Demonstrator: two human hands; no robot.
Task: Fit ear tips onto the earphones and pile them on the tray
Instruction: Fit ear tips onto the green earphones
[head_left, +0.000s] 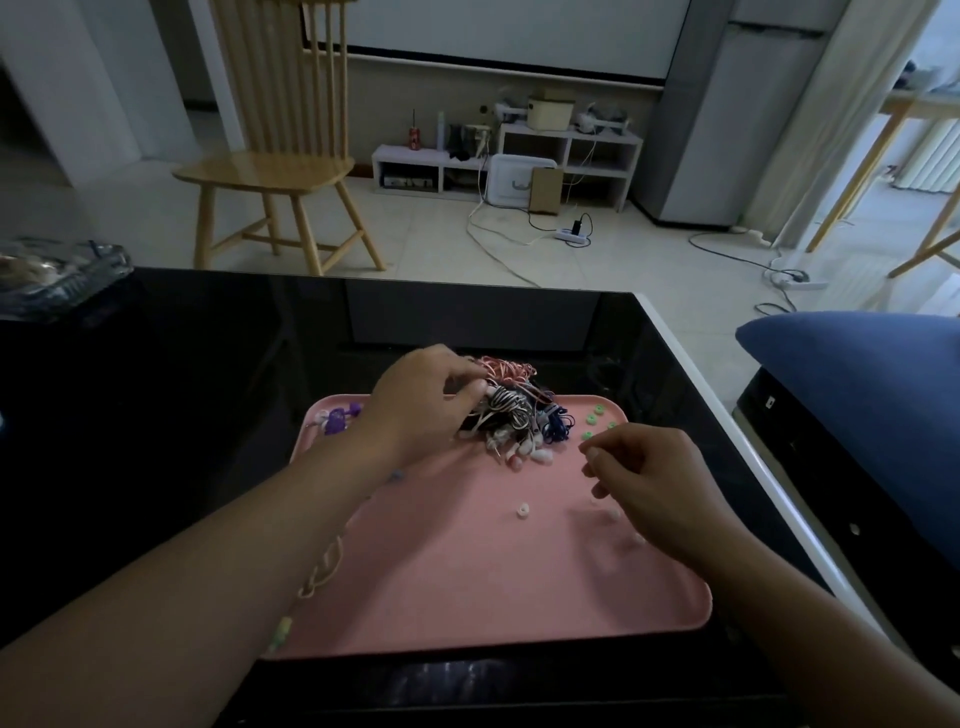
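While your left hand (421, 410) grips the light, floppy earphones (511, 410), hold the hard bud; your right hand's (649, 483) fingers (592, 457) pinch one soft, slippery tip, I judge.

Left hand (421, 400) covers part of the tangled heap of wired earphones (511, 410); its grasp is indiscernible. Right hand's (644, 475) curled fingertips hide any contents. Clear glass dish (57, 278) cropped at left edge.

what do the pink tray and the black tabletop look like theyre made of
Pink tray: probably plastic or silicone, matte; even colour, rounded moulded rim, no glare. Black tabletop: glossy, likely glass or lacquer; it mirrors the room behind like a dark mirror.
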